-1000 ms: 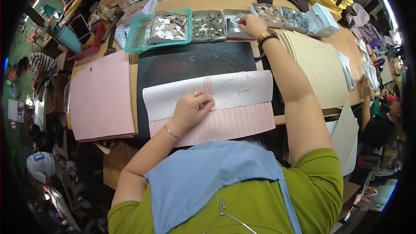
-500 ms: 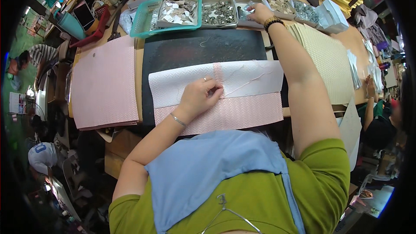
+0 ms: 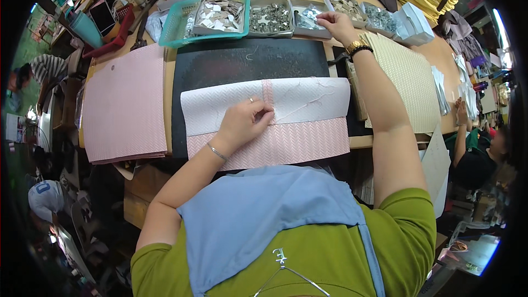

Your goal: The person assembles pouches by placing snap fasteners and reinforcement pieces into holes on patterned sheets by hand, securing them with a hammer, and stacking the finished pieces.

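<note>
A pink woven panel (image 3: 308, 140) lies before me, its far part folded over so that the white backing (image 3: 308, 96) faces up. Down its middle runs a narrow pink strip (image 3: 268, 91). My left hand (image 3: 239, 124) rests on the panel, thumb and fingers pinched at that strip. Above the near right corner of an open box (image 3: 314, 33) of small clear-bagged or shiny parts is my right hand (image 3: 338, 26). Its fingertips are drawn together; anything between them is too small to make out. Under the panel lies a black work mat (image 3: 220, 60).
Beside that box stand a box of metal fittings (image 3: 269, 30), a teal basket (image 3: 170, 33) and more boxes of small pieces (image 3: 379, 19). Pink panels (image 3: 126, 110) are stacked at left, cream woven sheets (image 3: 410, 85) at right. A co-worker (image 3: 481, 151) sits at far right.
My right hand has drawn back from inside the box of small parts to above its near right corner. My left hand keeps its pinch at the strip. The whole view has shifted slightly.
</note>
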Demonstrator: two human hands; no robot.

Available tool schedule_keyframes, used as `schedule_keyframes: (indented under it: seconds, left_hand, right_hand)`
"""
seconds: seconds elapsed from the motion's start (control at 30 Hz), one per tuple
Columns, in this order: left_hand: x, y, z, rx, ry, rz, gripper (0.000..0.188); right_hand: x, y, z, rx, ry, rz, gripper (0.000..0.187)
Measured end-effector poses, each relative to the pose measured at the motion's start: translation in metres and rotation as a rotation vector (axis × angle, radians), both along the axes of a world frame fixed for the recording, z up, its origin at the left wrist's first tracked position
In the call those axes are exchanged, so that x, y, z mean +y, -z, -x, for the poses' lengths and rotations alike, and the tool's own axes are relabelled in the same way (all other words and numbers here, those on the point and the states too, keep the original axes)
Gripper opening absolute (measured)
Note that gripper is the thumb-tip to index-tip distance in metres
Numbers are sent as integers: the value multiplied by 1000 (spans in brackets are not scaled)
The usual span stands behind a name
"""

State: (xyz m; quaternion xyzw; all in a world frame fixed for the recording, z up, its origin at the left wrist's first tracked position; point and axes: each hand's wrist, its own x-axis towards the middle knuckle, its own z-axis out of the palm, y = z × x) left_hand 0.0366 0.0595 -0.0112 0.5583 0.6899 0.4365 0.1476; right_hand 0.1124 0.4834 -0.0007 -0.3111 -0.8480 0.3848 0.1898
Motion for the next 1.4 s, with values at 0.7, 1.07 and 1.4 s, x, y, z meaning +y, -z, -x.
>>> schedule_keyframes:
  seconds: [0.7, 1.07, 1.4]
  left_hand:
    - [-3, -3, 11, -219, 75, 141, 77]
    - [-1, 6, 10, -124, 99, 21, 15]
    - [-6, 5, 3, 15, 56, 11, 17]
  right_hand:
    - [-235, -22, -43, -179, -731, 139, 19]
    - [-127, 2, -164, -147, 265, -293, 40]
    - [-131, 33, -210, -93, 301, -422, 52]
